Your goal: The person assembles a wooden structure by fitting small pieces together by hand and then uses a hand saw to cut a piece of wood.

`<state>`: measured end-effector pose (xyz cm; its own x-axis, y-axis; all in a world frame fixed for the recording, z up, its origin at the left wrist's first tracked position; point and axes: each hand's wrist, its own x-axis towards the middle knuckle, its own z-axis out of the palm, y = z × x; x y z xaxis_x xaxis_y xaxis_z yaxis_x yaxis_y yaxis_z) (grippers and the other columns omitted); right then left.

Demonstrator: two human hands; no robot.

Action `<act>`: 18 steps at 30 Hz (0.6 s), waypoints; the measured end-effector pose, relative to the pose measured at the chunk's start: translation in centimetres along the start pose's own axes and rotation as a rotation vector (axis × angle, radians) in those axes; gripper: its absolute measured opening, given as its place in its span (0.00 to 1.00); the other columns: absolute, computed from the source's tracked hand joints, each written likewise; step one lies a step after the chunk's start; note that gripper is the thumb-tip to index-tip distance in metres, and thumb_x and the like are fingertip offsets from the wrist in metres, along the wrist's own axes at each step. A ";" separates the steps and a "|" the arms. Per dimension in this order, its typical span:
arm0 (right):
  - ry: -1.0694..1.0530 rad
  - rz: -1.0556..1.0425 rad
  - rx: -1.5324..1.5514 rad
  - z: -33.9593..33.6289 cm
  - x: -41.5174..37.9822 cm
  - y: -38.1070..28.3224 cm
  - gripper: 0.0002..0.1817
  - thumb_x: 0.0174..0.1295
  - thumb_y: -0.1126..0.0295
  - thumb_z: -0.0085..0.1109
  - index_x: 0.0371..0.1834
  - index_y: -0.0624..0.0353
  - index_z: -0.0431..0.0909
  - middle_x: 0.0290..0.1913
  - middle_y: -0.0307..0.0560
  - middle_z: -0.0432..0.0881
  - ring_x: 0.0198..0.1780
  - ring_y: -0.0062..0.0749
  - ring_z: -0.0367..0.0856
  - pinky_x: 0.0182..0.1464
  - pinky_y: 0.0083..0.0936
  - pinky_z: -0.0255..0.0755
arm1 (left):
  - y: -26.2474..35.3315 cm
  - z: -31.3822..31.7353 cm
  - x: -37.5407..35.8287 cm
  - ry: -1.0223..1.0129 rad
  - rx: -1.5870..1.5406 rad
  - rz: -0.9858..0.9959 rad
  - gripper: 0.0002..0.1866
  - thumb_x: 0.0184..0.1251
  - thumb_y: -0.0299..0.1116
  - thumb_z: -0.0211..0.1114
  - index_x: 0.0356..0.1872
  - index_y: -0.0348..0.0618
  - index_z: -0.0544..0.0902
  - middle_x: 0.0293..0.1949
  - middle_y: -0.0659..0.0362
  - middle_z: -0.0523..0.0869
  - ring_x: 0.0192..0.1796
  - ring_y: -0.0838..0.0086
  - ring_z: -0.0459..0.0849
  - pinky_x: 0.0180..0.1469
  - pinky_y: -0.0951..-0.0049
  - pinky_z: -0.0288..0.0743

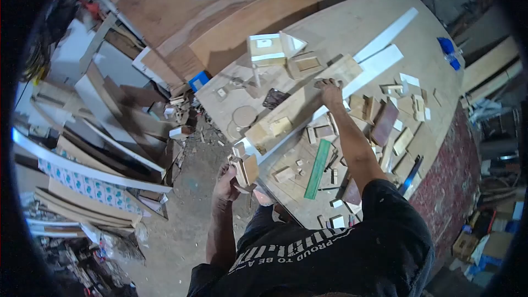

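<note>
My left hand [225, 182] is closed round a small wooden assembly [245, 169] at the table's near left edge. My right hand [330, 89] rests on a long wooden board [300, 104] lying across the table, its fingers spread over the upper edge. White strips [379, 66] lie beside and beyond that board. Below it, a green bar [317, 170] lies among small wood blocks. A small house-shaped wooden piece [268, 49] stands behind the board.
The large worktable [396, 11] carries a dark red block [384, 125], a blue object [450, 54] at its far right and many offcuts. Curved wooden pieces [104, 126] are stacked on the left. Leaning plywood [181, 11] stands behind. Debris lies on the floor [187, 187].
</note>
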<state>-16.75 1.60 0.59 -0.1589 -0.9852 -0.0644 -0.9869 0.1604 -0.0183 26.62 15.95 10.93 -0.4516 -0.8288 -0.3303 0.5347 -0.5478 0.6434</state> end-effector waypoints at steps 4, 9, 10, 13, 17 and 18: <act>0.145 -0.041 0.436 -2.7 -2.9 -2.7 0.19 0.59 0.76 0.57 0.55 0.54 0.81 0.51 0.46 0.84 0.56 0.41 0.80 0.59 0.47 0.69 | 0.2 1.4 0.9 -0.028 -0.026 0.107 0.37 0.60 0.50 0.72 0.65 0.38 0.71 0.54 0.55 0.84 0.52 0.66 0.86 0.53 0.62 0.82; -0.160 -0.094 1.611 -9.6 -11.4 -6.3 0.19 0.65 0.72 0.63 0.58 0.65 0.76 0.45 0.41 0.83 0.44 0.21 0.80 0.49 0.21 0.75 | -1.3 1.6 4.5 -0.043 -0.102 0.082 0.40 0.65 0.57 0.65 0.70 0.41 0.66 0.60 0.47 0.79 0.58 0.55 0.82 0.59 0.50 0.78; -0.160 -0.084 1.614 -11.8 -13.4 -7.2 0.19 0.65 0.72 0.63 0.58 0.65 0.76 0.45 0.41 0.83 0.44 0.21 0.80 0.49 0.21 0.75 | -1.7 1.4 5.3 -0.116 -0.232 0.045 0.39 0.65 0.56 0.65 0.69 0.41 0.67 0.61 0.46 0.78 0.59 0.54 0.81 0.61 0.48 0.77; -0.194 -0.095 1.673 -17.5 -18.8 -9.8 0.23 0.64 0.72 0.64 0.62 0.65 0.74 0.43 0.38 0.82 0.48 0.22 0.79 0.51 0.22 0.74 | -1.4 4.6 5.5 -0.308 -0.296 0.049 0.38 0.64 0.51 0.68 0.69 0.39 0.68 0.63 0.50 0.78 0.64 0.60 0.78 0.65 0.54 0.74; -0.116 -0.127 1.637 -20.8 -23.0 -11.5 0.25 0.63 0.70 0.68 0.63 0.63 0.74 0.44 0.37 0.80 0.46 0.19 0.77 0.52 0.21 0.72 | -1.5 8.1 4.1 -0.393 -0.294 0.012 0.41 0.61 0.53 0.70 0.70 0.40 0.67 0.63 0.50 0.78 0.65 0.60 0.77 0.65 0.54 0.74; -0.100 -0.181 1.603 -21.3 -23.7 -11.7 0.26 0.62 0.69 0.68 0.63 0.62 0.74 0.44 0.38 0.80 0.46 0.20 0.77 0.52 0.21 0.72 | -1.3 9.2 3.4 -0.448 -0.309 -0.001 0.42 0.60 0.54 0.70 0.70 0.40 0.67 0.64 0.51 0.77 0.65 0.59 0.77 0.66 0.53 0.74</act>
<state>-2.03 21.78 23.60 0.0161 -0.9999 -0.0061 0.0618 0.0071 -0.9981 17.80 14.87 15.29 -0.6764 -0.7355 0.0390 0.6885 -0.6126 0.3881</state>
